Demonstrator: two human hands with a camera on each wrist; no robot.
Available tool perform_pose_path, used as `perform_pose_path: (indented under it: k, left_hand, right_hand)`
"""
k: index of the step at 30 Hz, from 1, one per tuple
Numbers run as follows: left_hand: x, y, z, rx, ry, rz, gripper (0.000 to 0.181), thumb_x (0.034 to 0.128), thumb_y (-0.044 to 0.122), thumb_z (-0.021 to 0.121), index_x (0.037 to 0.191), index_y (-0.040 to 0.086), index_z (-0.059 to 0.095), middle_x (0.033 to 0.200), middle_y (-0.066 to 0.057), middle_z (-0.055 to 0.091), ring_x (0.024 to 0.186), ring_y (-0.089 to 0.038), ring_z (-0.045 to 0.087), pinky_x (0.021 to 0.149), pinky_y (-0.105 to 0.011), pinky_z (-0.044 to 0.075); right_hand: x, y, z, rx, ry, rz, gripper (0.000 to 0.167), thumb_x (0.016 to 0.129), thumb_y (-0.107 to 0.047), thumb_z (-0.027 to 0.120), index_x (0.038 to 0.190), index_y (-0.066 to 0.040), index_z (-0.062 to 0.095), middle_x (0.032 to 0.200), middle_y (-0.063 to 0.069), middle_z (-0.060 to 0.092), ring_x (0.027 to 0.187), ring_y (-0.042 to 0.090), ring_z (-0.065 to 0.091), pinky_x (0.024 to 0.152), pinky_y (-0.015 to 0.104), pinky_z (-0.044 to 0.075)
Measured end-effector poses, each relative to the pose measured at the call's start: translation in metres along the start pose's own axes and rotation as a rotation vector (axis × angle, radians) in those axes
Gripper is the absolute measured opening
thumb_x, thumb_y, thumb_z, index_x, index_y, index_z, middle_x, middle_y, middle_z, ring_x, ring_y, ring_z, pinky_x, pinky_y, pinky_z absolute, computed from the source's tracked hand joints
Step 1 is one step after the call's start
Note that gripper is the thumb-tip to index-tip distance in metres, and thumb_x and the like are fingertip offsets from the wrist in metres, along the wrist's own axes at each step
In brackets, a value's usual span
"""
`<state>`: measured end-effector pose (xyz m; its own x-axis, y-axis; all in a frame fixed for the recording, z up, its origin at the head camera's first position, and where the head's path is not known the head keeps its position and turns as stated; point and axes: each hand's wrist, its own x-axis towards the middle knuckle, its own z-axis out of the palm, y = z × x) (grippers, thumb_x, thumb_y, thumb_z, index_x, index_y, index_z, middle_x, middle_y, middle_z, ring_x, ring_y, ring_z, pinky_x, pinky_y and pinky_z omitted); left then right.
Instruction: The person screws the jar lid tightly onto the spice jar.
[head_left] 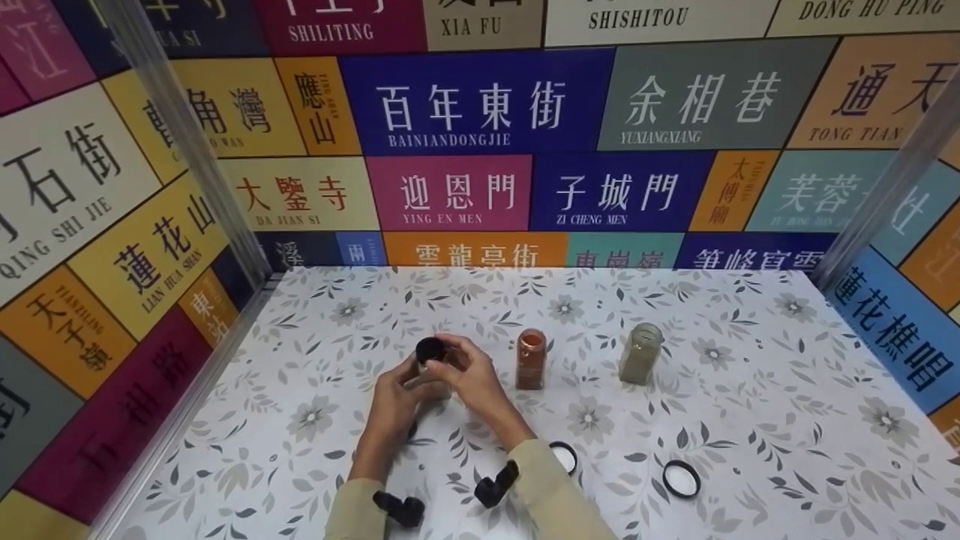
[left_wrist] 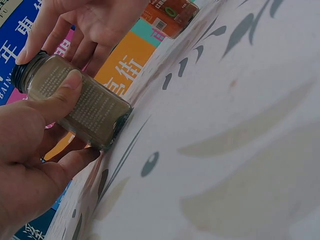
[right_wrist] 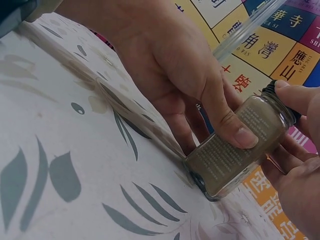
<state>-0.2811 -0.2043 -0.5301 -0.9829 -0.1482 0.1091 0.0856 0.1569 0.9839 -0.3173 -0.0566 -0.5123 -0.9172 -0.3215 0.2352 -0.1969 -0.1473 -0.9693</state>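
A square glass spice jar [left_wrist: 82,102] of grey-brown powder stands on the table, its black screw cap [head_left: 430,350] on top. My left hand [head_left: 397,395] grips the jar's body, thumb across the printed label. With thumb and fingers, my right hand [head_left: 470,375] pinches the cap at the jar's neck. Just right of the hands is an uncapped jar of orange-red powder [head_left: 531,360]. Farther right stands another uncapped jar with pale greenish-grey powder [head_left: 640,355].
Two black caps lie inner side up: one cap [head_left: 682,479] at the front right, another cap [head_left: 562,457] partly behind the right sleeve. A leaf-patterned cloth [head_left: 742,405] covers the table. Panels with street names [head_left: 480,101] stand behind and at both sides.
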Motion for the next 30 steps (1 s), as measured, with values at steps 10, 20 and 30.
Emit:
perform_pose_path:
  k: [10, 20, 30]
  left_hand:
    - [0.0013, 0.0009, 0.0008, 0.057, -0.008, -0.003, 0.073, 0.078, 0.017, 0.084, 0.145, 0.015, 0.054, 0.14, -0.004, 0.063, 0.126, -0.023, 0.063, 0.109, -0.039, 0.048]
    - [0.0035, -0.0002, 0.0003, 0.054, -0.004, 0.017, 0.073, 0.0771, 0.014, 0.085, 0.143, 0.01, 0.054, 0.146, -0.008, 0.057, 0.13, -0.028, 0.059, 0.111, -0.043, 0.046]
    - [0.0012, 0.0001, -0.0012, 0.08, 0.005, 0.001, 0.074, 0.0758, 0.02, 0.086, 0.143, 0.015, 0.055, 0.145, -0.004, 0.058, 0.132, -0.025, 0.057, 0.116, -0.043, 0.041]
  right_hand:
    - [0.0015, 0.0014, 0.0008, 0.045, 0.026, -0.008, 0.05, 0.088, -0.005, 0.075, 0.132, 0.007, 0.055, 0.135, 0.026, 0.06, 0.131, 0.035, 0.057, 0.104, 0.027, 0.051]
    - [-0.0027, -0.0012, -0.0008, 0.062, 0.011, 0.03, 0.053, 0.095, -0.01, 0.066, 0.143, 0.004, 0.049, 0.147, 0.023, 0.052, 0.134, 0.033, 0.055, 0.101, 0.024, 0.051]
    - [-0.0029, 0.0008, 0.0005, -0.013, 0.04, 0.007, 0.046, 0.092, -0.009, 0.07, 0.135, 0.001, 0.058, 0.134, 0.024, 0.063, 0.126, 0.033, 0.06, 0.099, 0.022, 0.051]
